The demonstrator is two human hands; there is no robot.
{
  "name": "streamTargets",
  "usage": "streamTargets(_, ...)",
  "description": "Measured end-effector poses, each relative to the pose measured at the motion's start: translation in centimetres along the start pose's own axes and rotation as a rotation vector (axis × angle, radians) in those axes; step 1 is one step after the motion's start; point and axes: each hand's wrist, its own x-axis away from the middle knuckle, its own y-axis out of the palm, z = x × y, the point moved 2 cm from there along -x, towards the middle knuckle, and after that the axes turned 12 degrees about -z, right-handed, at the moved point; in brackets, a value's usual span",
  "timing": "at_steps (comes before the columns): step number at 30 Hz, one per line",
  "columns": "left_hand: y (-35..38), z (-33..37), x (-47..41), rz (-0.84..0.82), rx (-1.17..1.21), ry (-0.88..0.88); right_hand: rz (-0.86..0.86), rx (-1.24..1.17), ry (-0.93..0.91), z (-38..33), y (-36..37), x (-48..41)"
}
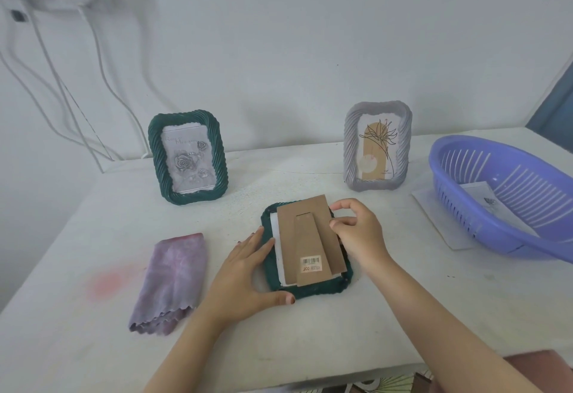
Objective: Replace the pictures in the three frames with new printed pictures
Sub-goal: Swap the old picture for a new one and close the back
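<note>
Head view. Pinching stiff, light cardboard backing [307,231] by its right edge with right hand [356,231]; steadying face-down green frame [310,292], likely breakable, with flat, straight-fingered left hand [245,271].

Worktop [341,330]: flat frame [313,293] at front centre, face down, board [310,231] lying on its back. Left frame [188,161] upright behind it to the left; right frame [377,146] upright behind to the right. Cloth [172,281] left of flat frame. Basket [508,181] at far right, on a sheet [434,216]; paper [483,200] inside basket.
</note>
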Motion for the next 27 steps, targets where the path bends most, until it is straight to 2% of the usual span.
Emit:
streamTargets(16,0.0,-0.1,-0.1,-0.013,-0.001,-0.008,-0.036,0.002,0.014,0.1,0.7,-0.7)
streamTargets(27,0.1,-0.2,-0.2,-0.015,0.011,-0.008,-0.023,0.260,-0.061,0.9,0.9,-0.8)
